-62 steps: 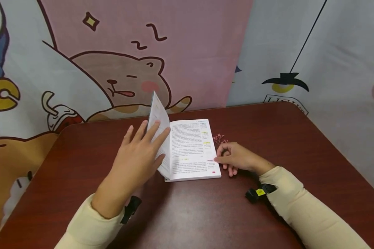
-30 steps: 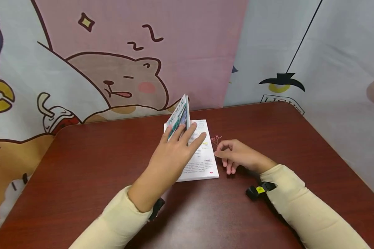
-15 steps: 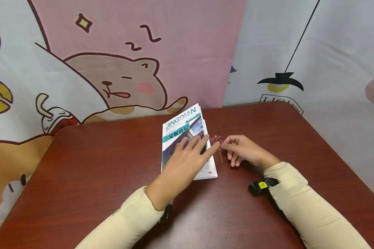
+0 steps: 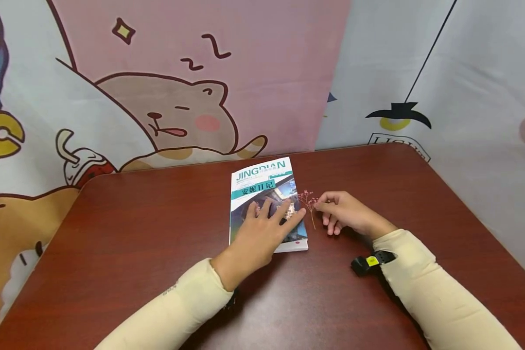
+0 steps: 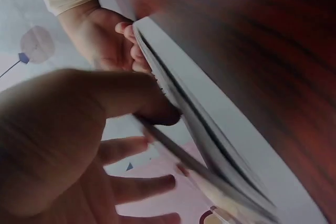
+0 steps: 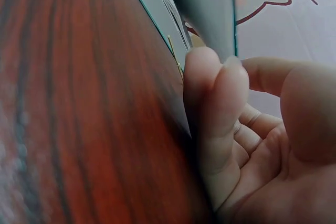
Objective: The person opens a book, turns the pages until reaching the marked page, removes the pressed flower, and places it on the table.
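A paperback book [image 4: 262,183] lies on the table with its teal and white front cover uppermost. My left hand [image 4: 258,238] rests over that cover, its fingers spread. In the left wrist view its thumb [image 5: 152,98] is at the book's edge, where gaps show among the cover and pages. Beside the book's right edge is a small pink dried flower sprig [image 4: 307,198], its thin stem on the table. My right hand [image 4: 345,214] stands right next to the sprig, thumb and forefinger close together and the others loosely curled; nothing shows in its grasp.
A dark red-brown wooden table [image 4: 157,218] carries the book. Behind it hangs a cartoon-printed cloth [image 4: 280,73] with a sleeping bear. A black wrist camera [image 4: 360,266] is strapped on the right wrist.
My left hand has swung the cover and pages from the left over to the right, and the cover has come down. My right hand has drawn slightly away from the book's edge.
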`<state>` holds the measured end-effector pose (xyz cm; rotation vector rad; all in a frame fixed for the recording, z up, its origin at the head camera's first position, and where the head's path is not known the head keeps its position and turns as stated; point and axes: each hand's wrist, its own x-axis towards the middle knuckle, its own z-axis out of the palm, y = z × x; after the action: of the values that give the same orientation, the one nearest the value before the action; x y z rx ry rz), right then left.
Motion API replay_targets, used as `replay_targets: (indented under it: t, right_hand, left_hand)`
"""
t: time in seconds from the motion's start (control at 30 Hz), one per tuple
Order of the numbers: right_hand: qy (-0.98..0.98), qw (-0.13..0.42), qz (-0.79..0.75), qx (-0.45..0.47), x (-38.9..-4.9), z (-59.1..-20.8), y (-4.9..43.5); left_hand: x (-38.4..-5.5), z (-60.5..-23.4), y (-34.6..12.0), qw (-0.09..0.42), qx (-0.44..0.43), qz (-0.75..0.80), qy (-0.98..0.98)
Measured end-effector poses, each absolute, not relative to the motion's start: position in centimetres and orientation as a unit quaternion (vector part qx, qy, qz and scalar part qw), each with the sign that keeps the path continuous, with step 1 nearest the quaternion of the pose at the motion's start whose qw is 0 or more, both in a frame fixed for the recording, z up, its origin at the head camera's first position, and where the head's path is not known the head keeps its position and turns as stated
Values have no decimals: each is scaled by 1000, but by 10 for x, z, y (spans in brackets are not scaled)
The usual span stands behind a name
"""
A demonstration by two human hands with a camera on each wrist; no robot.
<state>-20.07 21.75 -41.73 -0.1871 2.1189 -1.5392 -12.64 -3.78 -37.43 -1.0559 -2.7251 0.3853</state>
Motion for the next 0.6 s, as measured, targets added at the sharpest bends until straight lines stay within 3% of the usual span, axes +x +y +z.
replay_targets:
  t: [0.13,0.37,0.6]
  right_hand:
    - [779,257,-567,-71,-201,-417,218]
    - [782,256,-565,-66,-199,-419,217]
    - [782,256,-565,-67,-197,-421,217]
  left_hand:
    - [-129,-375,-39,63,-353,148,-922]
    - [-135,-372,-39,-39,-362,130,-922]
    - [-137,-376,-40,-63,-356,118,-925]
